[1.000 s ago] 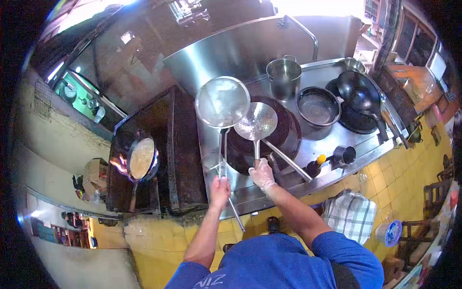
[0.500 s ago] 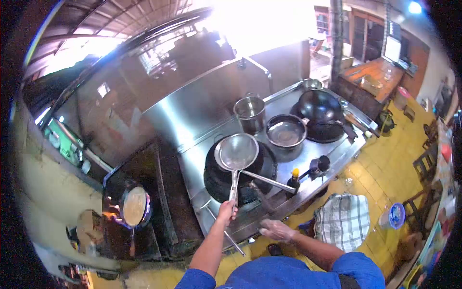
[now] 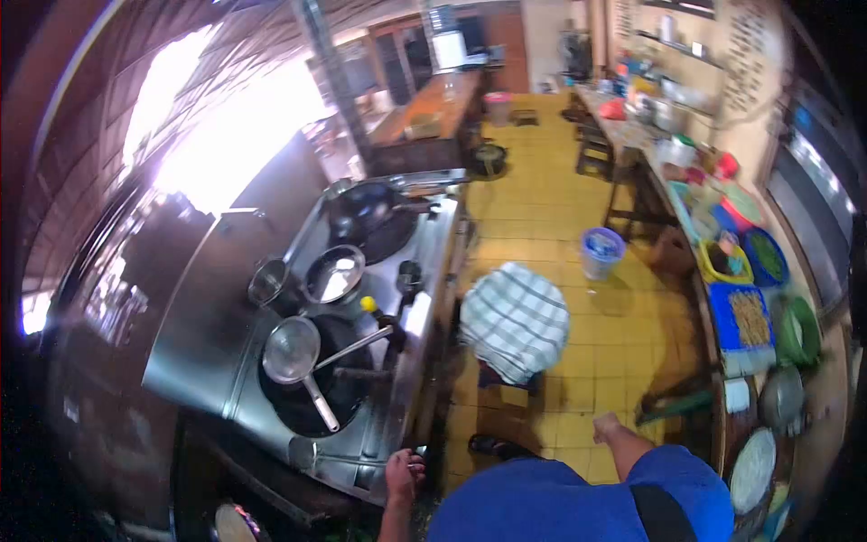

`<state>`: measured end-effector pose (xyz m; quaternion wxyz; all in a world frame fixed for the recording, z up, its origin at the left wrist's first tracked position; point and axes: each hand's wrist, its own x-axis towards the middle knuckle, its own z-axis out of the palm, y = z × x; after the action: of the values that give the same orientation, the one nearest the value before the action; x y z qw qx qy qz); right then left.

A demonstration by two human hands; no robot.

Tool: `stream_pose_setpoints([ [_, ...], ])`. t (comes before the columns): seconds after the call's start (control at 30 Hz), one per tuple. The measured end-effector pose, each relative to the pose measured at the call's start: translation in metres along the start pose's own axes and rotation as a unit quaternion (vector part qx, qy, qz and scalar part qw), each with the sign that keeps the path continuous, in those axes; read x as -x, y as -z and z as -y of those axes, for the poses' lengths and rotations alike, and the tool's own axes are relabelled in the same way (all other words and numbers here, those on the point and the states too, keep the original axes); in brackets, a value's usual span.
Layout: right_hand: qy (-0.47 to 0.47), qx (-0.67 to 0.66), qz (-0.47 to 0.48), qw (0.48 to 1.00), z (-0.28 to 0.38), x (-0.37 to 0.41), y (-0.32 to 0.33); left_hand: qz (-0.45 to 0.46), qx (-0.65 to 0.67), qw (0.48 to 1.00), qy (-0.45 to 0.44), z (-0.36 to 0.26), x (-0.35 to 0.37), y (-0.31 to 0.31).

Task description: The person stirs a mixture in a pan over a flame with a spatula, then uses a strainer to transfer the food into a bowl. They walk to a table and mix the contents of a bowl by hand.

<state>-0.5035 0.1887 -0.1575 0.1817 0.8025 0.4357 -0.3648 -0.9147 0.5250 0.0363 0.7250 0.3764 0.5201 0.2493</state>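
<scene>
Strainer (image 3: 291, 350) lies ahead of my left hand (image 3: 404, 470) at the desk (image 3: 432, 257) edge, grip unclear; right hand (image 3: 607, 426) fisted, empty.

Checked cloth (image 3: 515, 321): just off centre at 4 o'clock, draped over a low object, standing on yellow tiled floor (image 3: 551, 217).
Blue bucket (image 3: 602, 251): 1 o'clock of the cloth, near it, on the floor.
Steel pot (image 3: 267, 281): 9 o'clock; shallow pan (image 3: 333, 274) just beside it at its 3 o'clock.
Black wok (image 3: 361, 210): 11 o'clock, beyond the pan.
Yellow-capped bottle (image 3: 368, 307): 5 o'clock of the pan, upright.
Wooden counter (image 3: 424, 113): 12 o'clock.
Right tabletop (image 3: 722, 361), 3–4 o'clock: blue tray (image 3: 750, 321) of brownish food; green bowl (image 3: 799, 330) just beside it.
</scene>
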Motion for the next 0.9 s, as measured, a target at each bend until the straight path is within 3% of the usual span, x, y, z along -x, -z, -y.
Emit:
stream_pose_setpoints([
  [0.1,0.097,0.142,0.039,0.984,0.011,0.127,-0.075,0.062,-0.043,0.997,0.013,0.038,0.016,-0.016],
  [0.17,0.128,0.008,0.018,0.992,-0.025,0.149,-0.211,0.097,-0.099,0.990,-0.018,0.065,0.025,-0.029],
  [0.23,-0.014,-0.141,0.063,0.988,-0.039,0.149,-0.356,0.124,-0.119,0.985,-0.026,0.073,0.048,-0.044],
  [0.3,-0.126,-0.271,0.161,0.941,-0.032,0.204,-0.321,0.118,-0.113,0.986,-0.036,0.080,0.054,-0.059],
  [0.33,-0.171,-0.334,0.180,0.910,-0.030,0.215,-0.314,0.116,-0.180,0.976,-0.039,0.070,0.065,-0.070],
  [0.4,-0.242,-0.457,0.182,0.836,-0.032,0.215,-0.306,0.134,-0.205,0.969,-0.019,0.070,0.065,-0.084],
  [0.43,-0.237,-0.471,0.168,0.833,-0.037,0.205,-0.302,0.144,-0.227,0.963,0.002,0.070,0.063,-0.090],
  [0.47,-0.164,-0.315,0.144,0.924,-0.041,0.205,-0.282,0.155,-0.238,0.959,0.001,0.078,0.050,-0.096],
  [0.5,-0.087,-0.148,0.110,0.979,-0.042,0.203,-0.238,0.154,-0.301,0.938,-0.076,0.092,0.027,-0.100],
  [0.53,-0.018,-0.089,0.027,0.996,-0.047,0.200,-0.217,0.152,-0.361,0.907,-0.151,0.101,0.008,-0.102],
  [0.57,0.045,-0.026,-0.060,0.997,-0.060,0.196,-0.194,0.168,-0.371,0.900,-0.157,0.103,-0.005,-0.116],
  [0.6,0.033,-0.024,-0.027,0.999,-0.063,0.201,-0.146,0.146,-0.359,0.905,-0.177,0.109,-0.011,-0.127],
  [0.63,0.015,-0.078,-0.104,0.991,-0.067,0.217,-0.106,0.124,-0.346,0.910,-0.193,0.118,-0.016,-0.135],
  [0.67,-0.084,-0.381,-0.168,0.905,-0.094,0.172,-0.154,0.141,-0.435,0.868,-0.192,0.129,-0.027,-0.137],
  [0.7,0.027,-0.131,-0.288,0.948,-0.098,0.207,-0.095,0.159,-0.522,0.816,-0.192,0.142,-0.043,-0.134],
  [0.73,-0.063,-0.357,-0.258,0.896,-0.103,0.225,-0.060,0.161,-0.568,0.803,-0.085,0.158,-0.054,-0.137],
  [0.77,-0.147,-0.563,-0.213,0.785,-0.113,0.236,-0.050,0.154,-0.611,0.776,0.024,0.178,-0.067,-0.122],
  [0.8,-0.159,-0.579,-0.209,0.772,-0.129,0.240,-0.058,0.299,-0.722,0.589,-0.207,0.199,-0.069,-0.105],
  [0.83,-0.172,-0.618,-0.205,0.739,-0.146,0.239,-0.066,0.299,-0.743,0.346,-0.489,0.217,-0.069,-0.093],
  [0.9,-0.196,-0.666,-0.200,0.692,-0.166,0.245,-0.086,0.375,-0.791,0.378,-0.302,0.248,-0.086,-0.124],
])
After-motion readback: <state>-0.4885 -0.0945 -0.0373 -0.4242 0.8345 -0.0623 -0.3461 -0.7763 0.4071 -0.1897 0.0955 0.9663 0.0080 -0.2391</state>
